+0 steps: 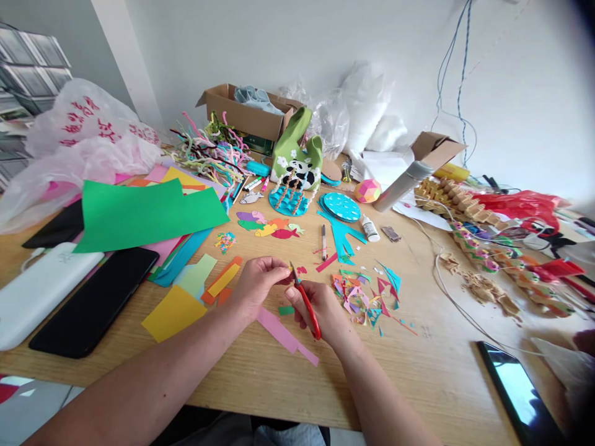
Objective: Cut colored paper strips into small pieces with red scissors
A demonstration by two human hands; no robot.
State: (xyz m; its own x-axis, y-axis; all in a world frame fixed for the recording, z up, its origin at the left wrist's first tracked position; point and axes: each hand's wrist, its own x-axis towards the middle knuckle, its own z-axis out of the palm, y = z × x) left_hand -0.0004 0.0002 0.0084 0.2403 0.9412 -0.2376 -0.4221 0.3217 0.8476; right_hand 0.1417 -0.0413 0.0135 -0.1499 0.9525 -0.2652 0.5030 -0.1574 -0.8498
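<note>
My right hand (318,310) is closed round red-handled scissors (308,308), whose blades point up and left towards my other hand. With its fingertips pinched near the scissor tips, my left hand (263,282) holds a tiny yellowish piece, mostly hidden. Small red-pink bits (302,270) lie just past the blades. Under my hands rest a pink paper strip (283,333) and a small green piece (286,310). Coloured paper fish (272,227) are spread beyond them. A heap of paper scraps (365,294) lies to the right, and yellow paper (173,314) to the left.
A black phone (95,303) and white power bank (41,297) lie left, below green paper (149,214). Behind stand a panda bag (300,158), a cardboard box (246,111) and a grey cylinder (403,186). Another phone (515,384) and a cable are at right. Part of a person's hand shows at the right edge.
</note>
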